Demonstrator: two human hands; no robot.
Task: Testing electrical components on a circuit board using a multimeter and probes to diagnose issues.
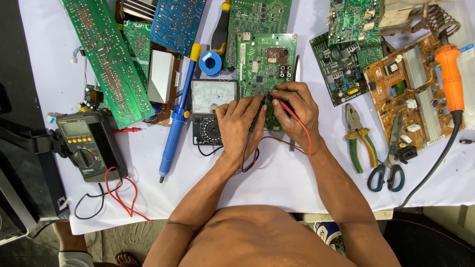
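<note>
White cloth-covered bench, left hand fingers pinched on thin black probe, right hand fingers pinched on red probe, tips on flat green circuit board under fingertips, analog meter just beside left fingers, yellow-handled pliers beyond right fingers.

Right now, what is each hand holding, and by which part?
Left hand: black test probe, held along its shaft. Right hand: red test probe, same way. Both tips on the green circuit board.
</note>
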